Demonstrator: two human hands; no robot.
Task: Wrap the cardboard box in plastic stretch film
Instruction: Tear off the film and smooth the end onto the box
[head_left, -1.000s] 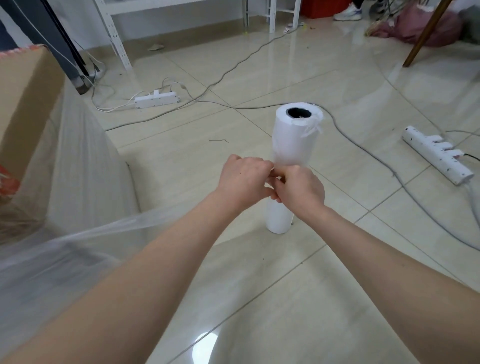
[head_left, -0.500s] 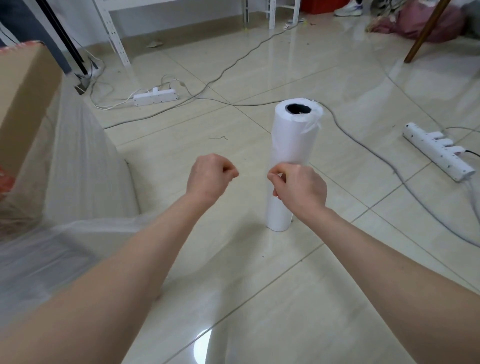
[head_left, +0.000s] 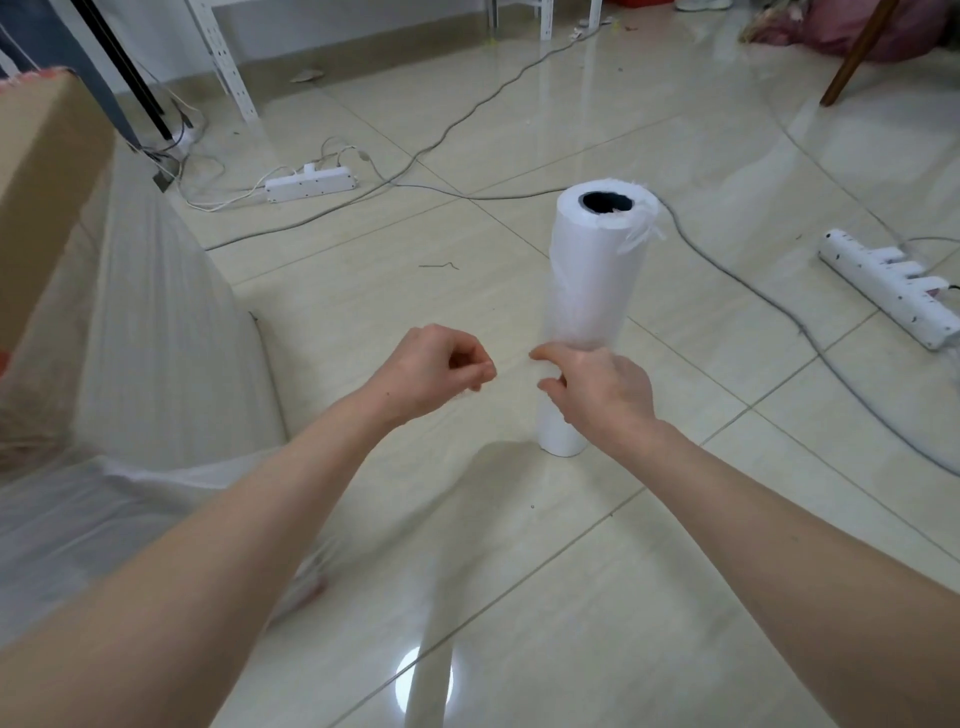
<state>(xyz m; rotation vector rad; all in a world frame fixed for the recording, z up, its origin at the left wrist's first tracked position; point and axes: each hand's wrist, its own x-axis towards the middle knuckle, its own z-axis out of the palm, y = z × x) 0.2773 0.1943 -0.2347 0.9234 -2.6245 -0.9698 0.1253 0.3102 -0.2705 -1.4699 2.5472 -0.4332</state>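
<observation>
Stretch-film roll upright ahead of the right hand; box off to the left.

The stretch-film roll (head_left: 592, 312) is stood on end on the floor, long axis vertical, directly beyond the right hand (head_left: 597, 395), whose loosely curled fingers are seen touching it. The left hand (head_left: 431, 371) is closed in a pinch, seemingly on film, just beside. The film-draped cardboard box (head_left: 47, 182) is found well apart, left of both hands.

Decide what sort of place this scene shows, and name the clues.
Probably an indoor workroom or storeroom: glossy tiled floor, power strips with trailing cables, white metal shelving legs, and a stretch film roll beside a part-wrapped cardboard box.
</observation>
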